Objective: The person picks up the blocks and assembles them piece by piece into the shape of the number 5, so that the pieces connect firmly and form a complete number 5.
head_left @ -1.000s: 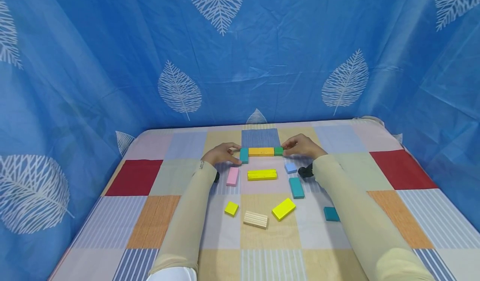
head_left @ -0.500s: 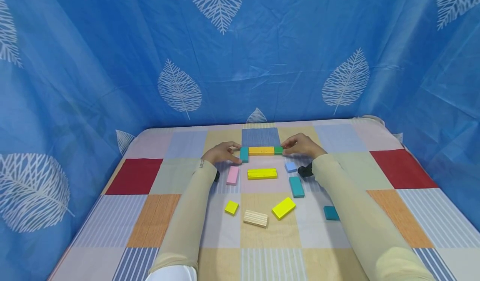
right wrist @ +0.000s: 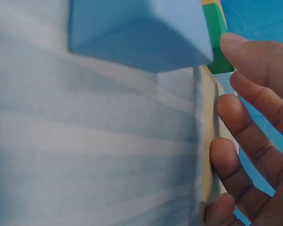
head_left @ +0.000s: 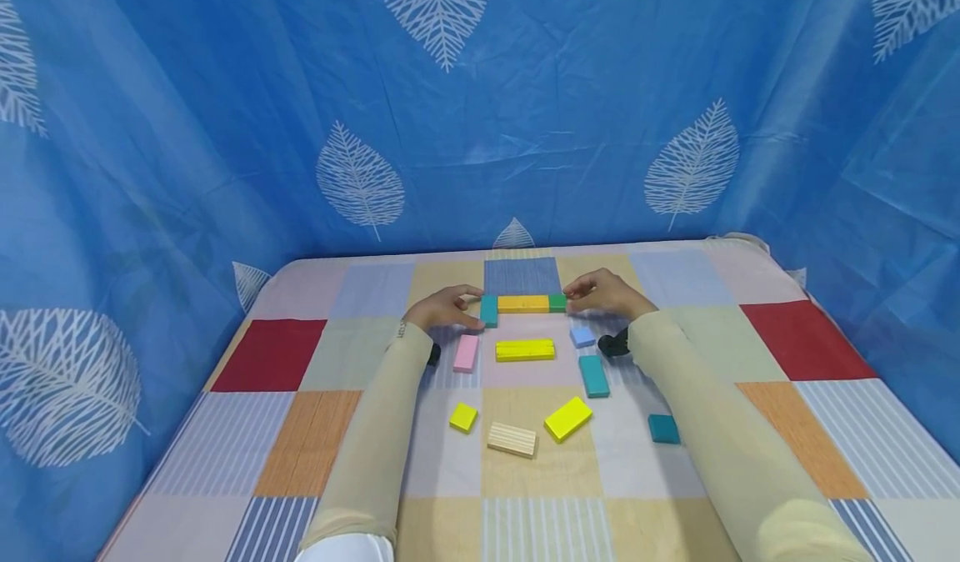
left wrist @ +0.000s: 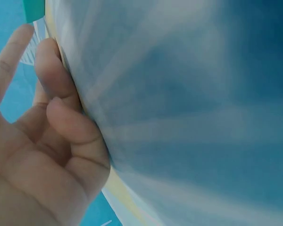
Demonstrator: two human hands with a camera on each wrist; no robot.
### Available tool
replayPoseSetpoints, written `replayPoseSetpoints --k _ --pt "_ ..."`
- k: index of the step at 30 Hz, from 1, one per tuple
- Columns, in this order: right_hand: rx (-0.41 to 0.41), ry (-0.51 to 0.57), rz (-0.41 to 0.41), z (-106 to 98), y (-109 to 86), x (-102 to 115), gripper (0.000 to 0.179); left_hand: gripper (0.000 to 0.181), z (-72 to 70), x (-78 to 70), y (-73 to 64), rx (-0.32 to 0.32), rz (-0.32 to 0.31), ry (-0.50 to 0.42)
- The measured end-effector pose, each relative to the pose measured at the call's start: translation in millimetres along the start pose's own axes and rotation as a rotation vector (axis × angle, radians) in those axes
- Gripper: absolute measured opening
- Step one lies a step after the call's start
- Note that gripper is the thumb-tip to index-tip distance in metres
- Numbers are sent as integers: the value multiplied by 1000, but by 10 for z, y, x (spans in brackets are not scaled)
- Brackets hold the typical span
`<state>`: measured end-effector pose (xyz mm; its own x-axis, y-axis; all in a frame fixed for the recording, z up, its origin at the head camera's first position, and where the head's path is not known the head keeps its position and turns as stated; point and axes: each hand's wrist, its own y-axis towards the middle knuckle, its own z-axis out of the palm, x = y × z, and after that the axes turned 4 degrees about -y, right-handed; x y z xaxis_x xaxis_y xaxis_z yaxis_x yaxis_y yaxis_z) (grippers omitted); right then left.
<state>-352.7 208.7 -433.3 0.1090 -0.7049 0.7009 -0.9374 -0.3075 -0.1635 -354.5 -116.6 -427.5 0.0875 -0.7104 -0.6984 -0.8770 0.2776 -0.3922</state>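
Observation:
A row of wooden blocks lies on the patchwork cloth: a teal block (head_left: 489, 312) at the left end, an orange block (head_left: 522, 304) in the middle and a small green block (head_left: 557, 303) at the right. My left hand (head_left: 447, 307) has thumb and index finger at the two ends of the teal block, pinching it; its other fingers curl against the cloth. At the opposite end, my right hand (head_left: 606, 293) holds the green block between thumb and index finger. In the right wrist view the thumb touches the green block (right wrist: 217, 40), close behind a light blue block (right wrist: 141, 35).
Nearer lie a yellow block (head_left: 524, 350), a pink block (head_left: 465, 353), another teal block (head_left: 594, 377), a small yellow block (head_left: 463, 417), a larger yellow block (head_left: 567, 419), a plain wood block (head_left: 512, 439) and a dark teal block (head_left: 663, 429) beside the right sleeve. A blue curtain (head_left: 525, 145) stands behind.

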Motion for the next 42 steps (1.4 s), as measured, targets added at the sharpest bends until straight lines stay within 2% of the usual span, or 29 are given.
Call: replayPoseSetpoints --k 9,16,22,30,35,42 --pt "-6 6 -69 -1 -37 -34 37 69 -74 60 -91 64 121 -6" --pt "-12 12 -89 22 -116 -33 37 58 -58 143 -106 -4 154 18" --pt "-28 42 -118 49 -208 -13 36 49 -36 154 -244 -45 191 -27" --pt "-58 55 -131 79 -327 40 36 50 -39 243 -446 -36 316 -63" --pt "-67 87 -151 120 -400 73 35 49 -33 306 -534 -37 338 -58" --pt "-68 117 -233 184 -496 145 34 51 -47 350 -648 -14 379 -86"
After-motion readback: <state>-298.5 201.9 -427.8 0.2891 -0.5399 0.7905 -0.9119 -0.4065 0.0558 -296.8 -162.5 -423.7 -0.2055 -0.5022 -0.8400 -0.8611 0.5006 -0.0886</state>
